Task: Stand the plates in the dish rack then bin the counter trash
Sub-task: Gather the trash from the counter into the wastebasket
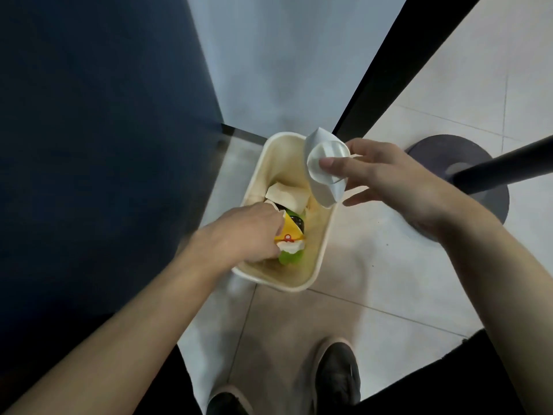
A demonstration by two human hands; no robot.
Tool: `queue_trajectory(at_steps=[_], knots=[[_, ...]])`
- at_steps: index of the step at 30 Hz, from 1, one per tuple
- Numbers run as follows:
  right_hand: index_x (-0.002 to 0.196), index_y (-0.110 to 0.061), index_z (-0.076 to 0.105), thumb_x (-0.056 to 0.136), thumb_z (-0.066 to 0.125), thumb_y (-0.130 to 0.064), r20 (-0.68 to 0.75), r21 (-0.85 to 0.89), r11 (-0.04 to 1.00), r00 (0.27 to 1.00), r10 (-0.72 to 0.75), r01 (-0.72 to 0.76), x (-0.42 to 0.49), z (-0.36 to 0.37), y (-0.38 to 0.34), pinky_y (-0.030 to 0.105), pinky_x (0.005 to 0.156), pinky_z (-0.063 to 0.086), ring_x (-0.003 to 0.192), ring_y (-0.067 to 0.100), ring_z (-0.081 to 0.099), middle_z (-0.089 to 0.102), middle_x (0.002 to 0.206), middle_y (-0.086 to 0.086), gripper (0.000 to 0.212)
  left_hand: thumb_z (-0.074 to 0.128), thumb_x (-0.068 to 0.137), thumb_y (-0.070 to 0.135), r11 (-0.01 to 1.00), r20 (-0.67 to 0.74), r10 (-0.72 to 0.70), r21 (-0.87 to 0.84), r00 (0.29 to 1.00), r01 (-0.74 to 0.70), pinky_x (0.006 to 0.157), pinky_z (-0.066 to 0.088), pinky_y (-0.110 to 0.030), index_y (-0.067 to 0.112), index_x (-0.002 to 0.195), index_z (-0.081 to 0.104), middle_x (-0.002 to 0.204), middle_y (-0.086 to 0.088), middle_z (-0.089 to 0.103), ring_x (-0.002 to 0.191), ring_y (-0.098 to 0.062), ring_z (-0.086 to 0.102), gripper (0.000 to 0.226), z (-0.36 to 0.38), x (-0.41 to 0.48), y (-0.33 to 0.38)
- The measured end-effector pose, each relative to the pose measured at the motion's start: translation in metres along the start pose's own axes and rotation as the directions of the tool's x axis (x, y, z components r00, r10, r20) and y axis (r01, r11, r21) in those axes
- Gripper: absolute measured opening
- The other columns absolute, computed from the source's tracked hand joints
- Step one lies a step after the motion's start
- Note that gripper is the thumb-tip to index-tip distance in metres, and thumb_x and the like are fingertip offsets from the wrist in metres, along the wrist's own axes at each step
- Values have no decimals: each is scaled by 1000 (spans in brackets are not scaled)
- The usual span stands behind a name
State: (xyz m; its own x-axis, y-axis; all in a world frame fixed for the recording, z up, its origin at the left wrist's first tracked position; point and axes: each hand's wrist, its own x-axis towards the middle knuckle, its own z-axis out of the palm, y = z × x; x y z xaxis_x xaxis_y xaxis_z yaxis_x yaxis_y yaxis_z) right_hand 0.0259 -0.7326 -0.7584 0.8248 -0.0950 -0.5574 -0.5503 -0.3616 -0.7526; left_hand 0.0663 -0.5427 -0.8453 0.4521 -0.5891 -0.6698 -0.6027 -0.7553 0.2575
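- A cream, rounded-rectangular plastic waste bin [314, 235] stands on the pale tiled floor [374, 310], close beside a dark blue panel [89, 115].
- The left hand [248, 232] reaches down into the bin's open mouth. Its fingers are curled round a crumpled yellow-and-white wrapper with a red mark [291, 230], which is held inside the bin below the rim.
- Under that wrapper lies a bright green piece of trash [288, 259]. Further back in the bin are a folded off-white piece of paper [287, 194] and something dark that is too hidden to make out.
- The right hand [386, 181] holds a squashed white paper cup [324, 169] in the air over the bin's far right rim. The thumb presses on the cup's front and the fingers close behind it, so the cup is pinched between them. Its open mouth faces the camera.
- To the right, a dark round base plate [434, 151] sits on the floor, with a black pole [505, 166] rising from it.
- Two dark shoes with pale soles [338, 375] stand on the tiles at the lower edge, toes towards the bin.
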Motion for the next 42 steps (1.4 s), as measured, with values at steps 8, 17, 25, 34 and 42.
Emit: queue_trajectory(at_steps=[8, 17, 25, 34, 42], knots=[[97, -22, 59, 79, 74, -50, -22, -430, 902, 999, -39, 26, 16, 22, 4, 35, 73, 49, 89, 17, 60, 65, 95, -4, 36, 68, 87, 24, 883, -418, -239, -469, 876, 17, 83, 52, -35, 28, 94, 70, 89, 13, 65, 92, -14, 61, 8, -40, -6, -54], [111, -13, 57, 80, 74, -42, 233, -867, 456, 973, 9, 203, 48, 110, 40, 34, 79, 44, 104, 28, 50, 53, 110, 9, 46, 62, 91, 20, 823, -115, -216, -556, 970, 117, 59, 60, -33, 20, 113, 66, 101, -1, 68, 82, -22, 69, 22, -19, 17, -63], [125, -13, 50, 80, 74, -35, 342, -894, 305, 940, -5, 327, 65, 144, 50, 42, 86, 45, 112, 32, 42, 42, 123, 13, 56, 59, 93, 14, 774, -108, -215, -624, 971, 102, 64, 63, -33, 17, 116, 66, 95, -4, 73, 72, -20, 74, 24, -17, 21, -63], [124, -6, 59, 85, 69, -15, 432, -838, 406, 897, 88, 364, 76, 140, 54, 36, 97, 45, 112, 25, 47, 50, 123, 13, 41, 60, 94, 13, 753, -90, -189, -653, 978, 85, 57, 59, -30, 15, 113, 66, 91, -5, 74, 70, -21, 75, 21, -16, 27, -65], [138, 0, 39, 102, 36, -18, 435, -870, 340, 881, 187, 357, 82, 149, 91, 56, 119, 16, 146, 46, 11, 20, 154, 30, 40, 62, 94, 10, 723, -91, -161, -689, 983, 55, 52, 57, -29, 14, 114, 64, 90, -3, 71, 71, -19, 73, 20, -17, 28, -66]])
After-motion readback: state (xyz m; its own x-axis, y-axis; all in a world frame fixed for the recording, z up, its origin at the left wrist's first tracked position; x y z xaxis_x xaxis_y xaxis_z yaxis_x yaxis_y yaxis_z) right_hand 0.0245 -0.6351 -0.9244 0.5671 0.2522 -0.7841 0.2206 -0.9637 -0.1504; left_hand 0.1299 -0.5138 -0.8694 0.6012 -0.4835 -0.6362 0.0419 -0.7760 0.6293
